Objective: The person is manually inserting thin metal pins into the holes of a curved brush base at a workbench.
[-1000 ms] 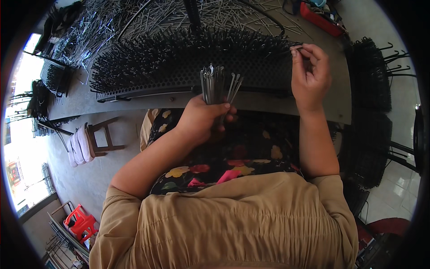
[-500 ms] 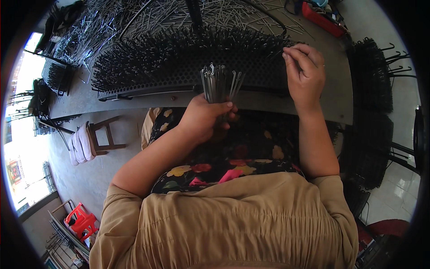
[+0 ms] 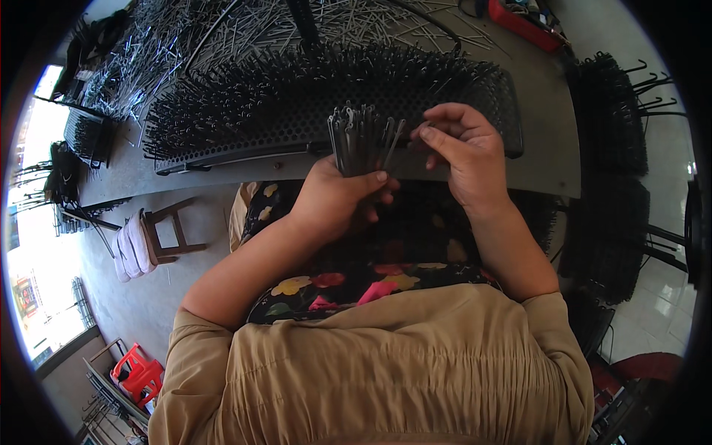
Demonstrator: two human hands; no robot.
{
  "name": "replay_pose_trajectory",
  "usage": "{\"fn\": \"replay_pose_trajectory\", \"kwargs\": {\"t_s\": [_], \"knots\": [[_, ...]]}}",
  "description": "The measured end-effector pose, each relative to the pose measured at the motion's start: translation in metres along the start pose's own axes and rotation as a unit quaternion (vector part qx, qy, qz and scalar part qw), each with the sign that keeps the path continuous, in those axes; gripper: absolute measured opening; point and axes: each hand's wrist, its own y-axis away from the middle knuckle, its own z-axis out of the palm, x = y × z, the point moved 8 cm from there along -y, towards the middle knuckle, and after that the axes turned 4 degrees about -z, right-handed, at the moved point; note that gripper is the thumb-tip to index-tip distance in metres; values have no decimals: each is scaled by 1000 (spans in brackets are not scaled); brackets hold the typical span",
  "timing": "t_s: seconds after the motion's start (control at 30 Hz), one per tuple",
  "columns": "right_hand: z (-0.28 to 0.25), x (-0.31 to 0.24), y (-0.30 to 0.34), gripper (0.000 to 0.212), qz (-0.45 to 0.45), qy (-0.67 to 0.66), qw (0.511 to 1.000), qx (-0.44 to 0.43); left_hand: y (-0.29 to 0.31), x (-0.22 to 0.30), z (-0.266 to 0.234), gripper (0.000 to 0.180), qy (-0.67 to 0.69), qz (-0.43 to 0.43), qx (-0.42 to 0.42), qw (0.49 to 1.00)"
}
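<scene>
My left hand (image 3: 337,194) is closed around an upright bundle of thin metal rods (image 3: 354,133) with small looped ends at the top. A few of those rods lean out to the right, apart from the rest. Just right of the bundle is my right hand (image 3: 471,152), its thumb and index finger drawn together in a pinch. Whatever is between those fingertips is too small to make out. Behind both hands stands a long black perforated rack (image 3: 289,141), densely filled with dark hook-ended rods (image 3: 245,96).
The rack stands on a grey table (image 3: 545,141). Loose metal rods (image 3: 400,33) lie heaped behind it. A red tray (image 3: 523,26) is at the far right. Dark racks with hooks (image 3: 612,119) stand to the right, a wooden chair (image 3: 170,230) to the left.
My right hand has come from the rack's right end down and left, close beside the bundle. My left hand keeps its hold on the rods. The view has shifted slightly.
</scene>
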Motion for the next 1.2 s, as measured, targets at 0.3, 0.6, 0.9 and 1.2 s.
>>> {"fn": "replay_pose_trajectory", "kwargs": {"t_s": [0.3,0.6,0.9,1.2], "knots": [[-83,-66,-23,12,-283,133,938,148,-8,-12,-18,15,2,-61,39,997],[-89,-70,-27,10,-301,177,928,128,-8,-11,-19,16,-8,-55,46,997],[-94,-77,-32,10,-258,106,957,79,-9,-14,-22,17,-8,-69,43,997],[-93,-71,-38,10,-246,42,963,101,-7,-9,-21,15,-13,-64,60,996]]}}
